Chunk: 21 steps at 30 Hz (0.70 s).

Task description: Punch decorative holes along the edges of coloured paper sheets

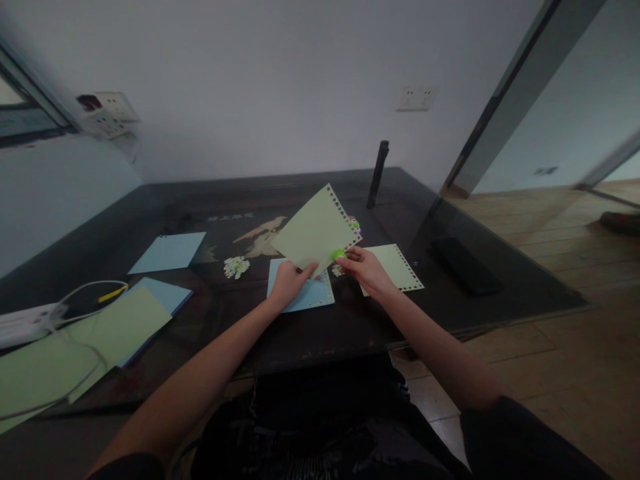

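Raised above the table is a pale green sheet of paper (315, 227), tilted, with a row of small punched holes along its right edge. My left hand (289, 283) pinches its lower edge. My right hand (367, 272) is closed around a small bright green craft punch (339, 254), which sits at the sheet's lower right edge. Beneath the left hand lies a light blue sheet (311, 295) with holes along its edge. Another pale green sheet (395, 267) with punched edges lies beside the right hand. Small colourful punches (355, 225) are partly hidden behind the raised sheet.
Paper cut-outs form a pile (236, 267) to the left. A blue sheet (169, 252), stacked papers (120, 327), a white power strip (30, 323) and its cable occupy the left side. A black upright object (379, 175) stands behind; a dark phone-like slab (466, 267) lies right.
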Tool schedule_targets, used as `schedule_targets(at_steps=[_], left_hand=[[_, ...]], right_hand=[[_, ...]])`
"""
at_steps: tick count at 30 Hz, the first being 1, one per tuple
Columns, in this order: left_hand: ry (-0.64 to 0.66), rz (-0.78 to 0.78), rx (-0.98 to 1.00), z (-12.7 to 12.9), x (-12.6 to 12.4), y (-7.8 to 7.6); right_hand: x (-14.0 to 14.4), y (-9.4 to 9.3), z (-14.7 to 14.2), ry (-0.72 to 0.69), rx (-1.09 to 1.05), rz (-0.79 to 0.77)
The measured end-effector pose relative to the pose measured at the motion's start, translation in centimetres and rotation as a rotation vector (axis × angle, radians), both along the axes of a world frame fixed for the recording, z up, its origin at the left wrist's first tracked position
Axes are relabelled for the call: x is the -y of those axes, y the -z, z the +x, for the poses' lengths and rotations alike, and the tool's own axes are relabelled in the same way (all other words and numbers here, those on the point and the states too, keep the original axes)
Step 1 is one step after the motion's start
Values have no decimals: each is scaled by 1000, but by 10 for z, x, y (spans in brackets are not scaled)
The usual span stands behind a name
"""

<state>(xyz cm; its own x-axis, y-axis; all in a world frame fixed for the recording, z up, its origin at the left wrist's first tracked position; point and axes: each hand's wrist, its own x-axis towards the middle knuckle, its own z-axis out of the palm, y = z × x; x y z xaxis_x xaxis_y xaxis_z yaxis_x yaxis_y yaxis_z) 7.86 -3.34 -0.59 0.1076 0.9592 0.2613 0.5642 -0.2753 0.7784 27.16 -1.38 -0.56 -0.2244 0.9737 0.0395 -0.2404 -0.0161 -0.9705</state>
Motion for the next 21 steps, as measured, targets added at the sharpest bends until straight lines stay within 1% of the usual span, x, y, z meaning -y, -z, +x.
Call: schedule_targets(at_steps=[10, 21], left_hand=[[-4, -3, -4, 0, 1, -2], [-16, 2, -58, 1, 1, -4]], right_hand=[[1, -1, 0, 15, 7, 4], [0, 1, -1, 26, 4, 9]])
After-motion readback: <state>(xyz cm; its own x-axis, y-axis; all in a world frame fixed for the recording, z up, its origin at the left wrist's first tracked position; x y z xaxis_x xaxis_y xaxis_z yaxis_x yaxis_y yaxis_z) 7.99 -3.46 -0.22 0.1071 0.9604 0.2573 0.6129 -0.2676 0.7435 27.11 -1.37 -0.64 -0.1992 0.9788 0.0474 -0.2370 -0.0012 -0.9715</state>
